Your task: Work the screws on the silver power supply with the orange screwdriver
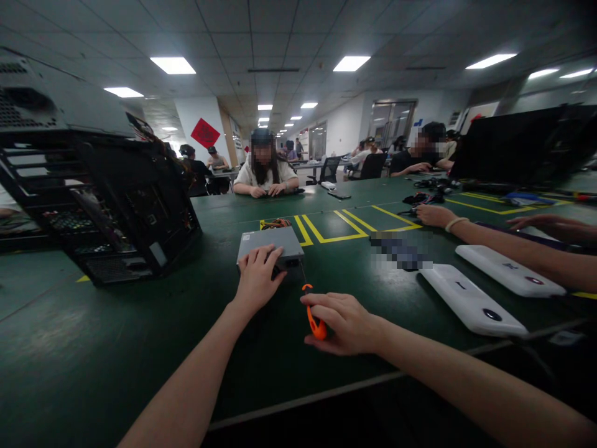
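Note:
A grey metal computer power supply point(280, 241) lies on the green table in front of me, with a bundle of coloured cables point(276, 224) behind it. My left hand point(257, 274) holds it, fingers over the top and thumb against the near side. In my right hand point(342, 323) is a screwdriver with an orange and black handle point(313, 317), gripped between thumb and fingers. Its thin shaft points away from me to the near right corner of the power supply. Whether the tip sits in a screw is too small to tell.
An open black computer case point(135, 205) stands at the left, another grey metal unit point(56, 93) on top. To the right lie two white devices point(471, 298), a blurred-out object and cables point(426, 198). A co-worker's arm point(504, 239) reaches in from the right; a person point(265, 171) sits opposite.

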A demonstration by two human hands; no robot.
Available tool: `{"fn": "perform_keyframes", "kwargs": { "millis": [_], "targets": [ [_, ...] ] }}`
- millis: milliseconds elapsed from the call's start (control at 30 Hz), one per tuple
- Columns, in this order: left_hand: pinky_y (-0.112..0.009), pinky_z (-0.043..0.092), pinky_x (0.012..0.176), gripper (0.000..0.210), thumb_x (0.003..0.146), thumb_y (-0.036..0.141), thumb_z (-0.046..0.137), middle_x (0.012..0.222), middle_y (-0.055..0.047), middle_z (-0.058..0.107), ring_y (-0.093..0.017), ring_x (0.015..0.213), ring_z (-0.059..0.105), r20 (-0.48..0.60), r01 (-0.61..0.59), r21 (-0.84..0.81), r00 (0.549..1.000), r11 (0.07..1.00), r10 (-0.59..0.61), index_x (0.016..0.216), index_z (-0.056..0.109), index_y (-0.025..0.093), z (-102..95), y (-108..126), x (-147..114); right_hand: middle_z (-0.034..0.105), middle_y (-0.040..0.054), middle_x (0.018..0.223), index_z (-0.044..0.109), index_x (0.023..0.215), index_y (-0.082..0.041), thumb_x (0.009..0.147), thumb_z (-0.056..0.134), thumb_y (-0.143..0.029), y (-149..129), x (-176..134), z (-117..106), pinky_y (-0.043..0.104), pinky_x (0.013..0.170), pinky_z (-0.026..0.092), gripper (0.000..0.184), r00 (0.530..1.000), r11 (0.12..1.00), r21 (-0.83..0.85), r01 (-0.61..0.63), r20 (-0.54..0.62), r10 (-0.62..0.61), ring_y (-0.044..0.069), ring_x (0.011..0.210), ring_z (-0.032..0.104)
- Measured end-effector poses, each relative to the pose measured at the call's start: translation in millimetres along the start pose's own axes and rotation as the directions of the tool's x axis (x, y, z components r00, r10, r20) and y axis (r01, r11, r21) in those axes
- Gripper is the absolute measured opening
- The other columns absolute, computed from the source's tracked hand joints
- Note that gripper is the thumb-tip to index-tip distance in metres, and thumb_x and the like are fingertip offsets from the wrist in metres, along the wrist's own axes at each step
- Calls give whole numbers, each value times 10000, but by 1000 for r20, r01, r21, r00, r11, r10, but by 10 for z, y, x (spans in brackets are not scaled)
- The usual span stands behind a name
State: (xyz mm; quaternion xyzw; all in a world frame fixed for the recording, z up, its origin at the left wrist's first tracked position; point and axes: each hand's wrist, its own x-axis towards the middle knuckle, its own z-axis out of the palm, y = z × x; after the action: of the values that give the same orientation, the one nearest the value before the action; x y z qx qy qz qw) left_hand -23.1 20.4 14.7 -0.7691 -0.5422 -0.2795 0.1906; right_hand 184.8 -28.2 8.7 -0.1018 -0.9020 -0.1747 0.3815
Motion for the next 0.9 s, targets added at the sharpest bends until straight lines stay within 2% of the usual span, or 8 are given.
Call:
{"fn": "perform_keyframes", "kwargs": {
  "millis": [100,200,300,400,533,633,733,900],
  "targets": [
    [-428,293,891,494,749,323,577,1268,-50,494,-254,1133,407,-2,4,-1,1000,1000,-4,1223,448,274,-4,2,-2,586,171,1073,447,1128,-126,854,467,-285,-2,13,-16,289,668,497,318,997,998,-45,40,65,-37,191,873,612],
    [-425,293,894,493,748,318,577,1262,-52,496,-252,1136,405,2,1,-1,1000,1000,-1,1222,450,272,-9,6,0,616,145,1029,469,1035,-158,834,532,-293,8,9,8,271,612,485,250,999,996,-85,33,-14,-34,171,790,625],
    [-424,295,895,494,749,323,576,1259,-51,497,-250,1137,404,5,-4,-1,1000,1000,4,1223,449,270,-12,6,3,641,122,968,438,946,-164,821,555,-351,20,-12,30,247,588,486,254,997,999,-13,-35,-73,34,145,717,631],
    [-425,294,894,493,752,328,573,1262,-49,495,-248,1136,405,6,-3,2,1000,1000,3,1225,447,269,-8,0,2,622,148,1003,421,1025,-137,834,509,-378,19,-14,-1,259,641,504,320,998,997,59,-54,-22,56,170,813,633],
    [-432,291,894,496,749,324,575,1271,-50,489,-250,1140,404,9,4,7,1000,1000,-4,1225,446,271,-2,-6,-2,581,179,1089,428,1154,-123,857,460,-336,11,12,-48,303,684,499,367,997,1000,-6,14,80,-13,205,906,607],
    [-436,290,898,498,746,323,579,1276,-52,485,-253,1144,402,10,10,3,1000,1000,-10,1224,449,274,0,-1,0,609,158,1036,480,1037,-137,834,522,-356,10,13,-16,286,627,486,301,998,997,-53,47,40,-45,186,816,615],
    [-433,294,895,500,746,324,579,1274,-51,486,-252,1143,402,11,10,-2,1000,1000,-10,1225,447,275,2,5,3,631,140,975,466,934,-140,807,561,-402,9,-6,23,260,583,483,307,1000,1000,-14,7,-19,-7,158,716,612],
    [-435,290,896,498,744,326,581,1273,-48,488,-248,1133,408,3,14,0,1000,1000,-14,1221,449,274,12,3,3,588,172,1060,436,1119,-106,847,475,-390,-4,7,-24,296,678,500,395,997,1000,30,1,77,-4,199,865,608]
  ]
}}
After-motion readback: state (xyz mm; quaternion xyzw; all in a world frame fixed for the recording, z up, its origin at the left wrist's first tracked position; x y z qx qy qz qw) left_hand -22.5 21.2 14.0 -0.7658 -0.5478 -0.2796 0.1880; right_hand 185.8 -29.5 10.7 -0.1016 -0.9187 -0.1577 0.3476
